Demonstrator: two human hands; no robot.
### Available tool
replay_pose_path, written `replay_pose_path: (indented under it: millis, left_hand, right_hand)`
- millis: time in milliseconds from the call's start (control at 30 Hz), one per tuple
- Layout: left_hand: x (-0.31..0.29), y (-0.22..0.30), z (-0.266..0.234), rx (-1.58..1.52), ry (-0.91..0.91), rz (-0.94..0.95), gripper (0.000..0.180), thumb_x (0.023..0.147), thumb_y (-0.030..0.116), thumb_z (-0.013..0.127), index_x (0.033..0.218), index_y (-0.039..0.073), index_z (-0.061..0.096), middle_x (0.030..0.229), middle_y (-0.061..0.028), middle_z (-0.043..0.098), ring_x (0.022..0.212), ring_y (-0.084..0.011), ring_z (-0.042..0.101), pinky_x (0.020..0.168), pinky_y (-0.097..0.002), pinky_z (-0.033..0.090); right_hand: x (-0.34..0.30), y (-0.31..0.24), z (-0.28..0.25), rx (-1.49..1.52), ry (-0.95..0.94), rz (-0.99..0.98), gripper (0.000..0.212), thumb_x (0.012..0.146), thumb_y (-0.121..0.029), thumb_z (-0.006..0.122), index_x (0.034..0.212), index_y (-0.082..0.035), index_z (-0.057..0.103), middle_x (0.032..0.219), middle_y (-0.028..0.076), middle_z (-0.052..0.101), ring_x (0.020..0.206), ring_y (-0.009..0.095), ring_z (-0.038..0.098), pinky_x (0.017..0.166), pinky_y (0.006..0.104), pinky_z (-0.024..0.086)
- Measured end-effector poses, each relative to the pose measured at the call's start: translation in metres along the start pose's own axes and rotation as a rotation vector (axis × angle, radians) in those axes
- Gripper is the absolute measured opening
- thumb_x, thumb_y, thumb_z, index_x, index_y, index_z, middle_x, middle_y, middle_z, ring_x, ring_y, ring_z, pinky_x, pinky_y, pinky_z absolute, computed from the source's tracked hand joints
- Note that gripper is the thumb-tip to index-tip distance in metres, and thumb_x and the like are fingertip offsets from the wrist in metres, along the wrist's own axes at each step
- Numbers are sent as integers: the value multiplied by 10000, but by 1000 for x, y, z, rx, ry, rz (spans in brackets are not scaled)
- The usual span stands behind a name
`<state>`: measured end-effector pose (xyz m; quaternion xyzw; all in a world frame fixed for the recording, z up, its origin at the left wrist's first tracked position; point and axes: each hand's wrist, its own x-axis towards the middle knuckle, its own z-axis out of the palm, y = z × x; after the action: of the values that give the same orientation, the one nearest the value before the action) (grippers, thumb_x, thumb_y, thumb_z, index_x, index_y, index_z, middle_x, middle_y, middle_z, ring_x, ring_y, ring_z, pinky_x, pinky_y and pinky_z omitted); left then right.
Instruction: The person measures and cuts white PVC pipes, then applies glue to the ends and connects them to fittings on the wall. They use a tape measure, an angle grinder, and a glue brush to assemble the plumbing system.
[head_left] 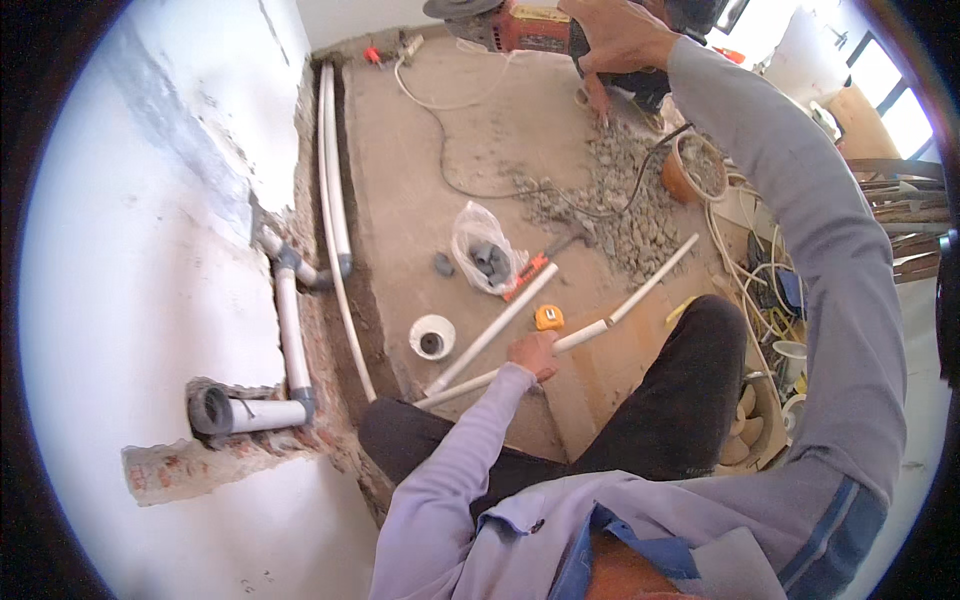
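I am squatting on a concrete floor. My left hand (535,352) presses down on a long white plastic pipe (640,290) that lies diagonally on the floor. A second white pipe (495,328) lies beside it, to the left. My right hand (618,35) is stretched out far ahead, at the top of the view, and grips the body of a red-orange angle grinder (525,28). The grinder's disc (458,8) points left. A yellow tape measure (548,317) sits just above my left hand.
White pipes with grey fittings (290,335) run in a chiselled wall channel at left. On the floor lie a roll of white tape (432,338), a bag of grey fittings (485,258), an orange-handled cutter (528,272), rubble (620,200), an orange bucket (693,165) and cables (762,290).
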<state>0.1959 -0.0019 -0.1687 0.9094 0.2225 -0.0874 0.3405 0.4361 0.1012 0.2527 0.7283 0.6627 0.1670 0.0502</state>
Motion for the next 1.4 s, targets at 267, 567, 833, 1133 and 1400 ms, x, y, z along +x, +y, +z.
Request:
replay_pose_path:
  millis: [267, 567, 833, 1133, 1400]
  left_hand:
    - [-149, 1, -136, -454, 441, 170, 226, 780, 167, 745, 902, 62, 587, 756, -111, 614, 687, -232, 611, 628, -343, 468]
    - [-252, -30, -147, -431, 1323, -431, 337, 924, 311, 638, 831, 25, 488, 749, -25, 469, 700, -145, 445, 678, -283, 395]
    - [-301, -42, -142, -619, 1632, -790, 225, 1034, 259, 438, 1016, 37, 474, 944, -46, 468, 910, -168, 469, 895, -336, 405]
    - [-289, -43, -190, -548, 1720, -1181, 277, 926, 200, 657, 1083, 15, 523, 1078, -127, 633, 1068, -220, 619, 845, -349, 542]
    - [-282, -34, -204, -374, 1723, -957, 278, 957, 183, 632, 1116, 35, 457, 1091, -147, 616, 1095, -221, 605, 867, -369, 531]
  right_hand:
    - [55, 13, 52, 79, 189, 65, 567, 599, -238, 757, 1058, 22, 550, 883, 238, 659, 850, 414, 653, 749, 476, 522]
    - [82, 2, 281, 136, -34, 112, 667, 679, -269, 675, 1256, -36, 434, 1037, 247, 654, 978, 418, 632, 821, 500, 499]
    - [114, -40, 502, 409, -78, -25, 651, 734, -226, 670, 1334, -96, 454, 1134, 211, 648, 1069, 369, 635, 877, 491, 515]
    - [120, -25, 600, 477, -257, 14, 748, 766, -275, 702, 1409, -79, 374, 1243, 218, 597, 1105, 384, 607, 900, 475, 497]
    - [133, -15, 624, 416, -234, -29, 810, 776, -354, 732, 1435, -101, 334, 1311, 237, 557, 1135, 428, 581, 921, 501, 483]
